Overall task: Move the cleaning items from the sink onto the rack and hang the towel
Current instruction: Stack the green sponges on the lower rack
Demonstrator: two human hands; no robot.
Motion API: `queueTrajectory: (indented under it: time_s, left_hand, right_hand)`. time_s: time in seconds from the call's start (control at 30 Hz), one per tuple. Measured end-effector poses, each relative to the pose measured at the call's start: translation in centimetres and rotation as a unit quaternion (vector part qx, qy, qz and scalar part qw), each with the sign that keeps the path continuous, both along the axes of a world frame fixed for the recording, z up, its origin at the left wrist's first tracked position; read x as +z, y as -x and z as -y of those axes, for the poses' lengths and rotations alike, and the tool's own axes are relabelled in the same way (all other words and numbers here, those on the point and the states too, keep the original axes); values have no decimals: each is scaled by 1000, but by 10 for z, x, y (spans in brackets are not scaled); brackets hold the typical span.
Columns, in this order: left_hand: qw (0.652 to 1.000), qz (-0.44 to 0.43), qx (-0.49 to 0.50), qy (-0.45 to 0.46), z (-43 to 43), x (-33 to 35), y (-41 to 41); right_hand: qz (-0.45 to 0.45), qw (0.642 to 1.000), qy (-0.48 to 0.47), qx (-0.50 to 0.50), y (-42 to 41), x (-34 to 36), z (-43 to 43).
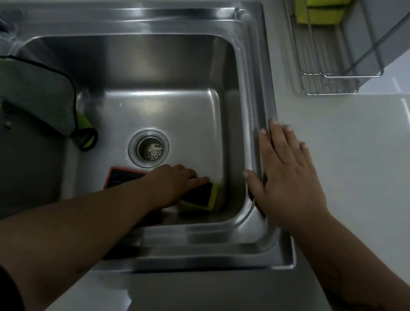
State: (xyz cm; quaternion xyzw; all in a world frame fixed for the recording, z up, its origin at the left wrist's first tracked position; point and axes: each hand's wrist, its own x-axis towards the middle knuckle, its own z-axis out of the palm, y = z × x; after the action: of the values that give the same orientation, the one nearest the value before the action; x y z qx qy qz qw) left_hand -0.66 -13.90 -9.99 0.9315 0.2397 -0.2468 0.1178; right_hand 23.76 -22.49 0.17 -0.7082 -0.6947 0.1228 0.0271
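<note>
— Grey-green cloth first: our folded towel with the lime hanging loop (30,88) drapes over the left rim of the stainless steel sink (142,16), loop dangling inside the basin. Neither of our hands is near it.

— Moving right, a flat dark pad with a red edge (121,176) lies on the basin floor, partly hidden under our left forearm.

— And our left hand (173,183) reaches past it, fingers laid over the yellow sponge with the dark scouring face (202,196). We cannot tell whether the fingers have closed on it or only rest there.

— That sponge sits in the near right corner of the basin, its long axis running roughly left to right, just beyond our left fingertips. So the left hand is plainly the nearer one.

— Our right hand (287,173) lies flat and spread, holding nothing, on the sink's right rim and the pale glossy worktop (360,170).

— Far right and behind, the wire rack (332,67) already holds yellow-green sponges (318,10); we judge the lift must travel up and rightward.
</note>
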Motion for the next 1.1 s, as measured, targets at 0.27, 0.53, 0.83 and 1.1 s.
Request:
queueTrajectory:
  time_s: [0.27,0.53,0.83,1.1]
  left_hand:
    - [991,-48,125,4,-4,6,-17]
    - [973,-60,205,90,-11,5,-5]
    - [955,-57,232,179,-2,4,-31]
    - [813,184,475,283,-89,89,-36]
  right_hand:
    - [-19,1000,16,4,1,5,1]
    - [-65,998,1,-16,-12,20,-12]
    - [-68,997,18,-16,-15,11,-11]
    - [-83,993,-79,-33,-27,44,-39]
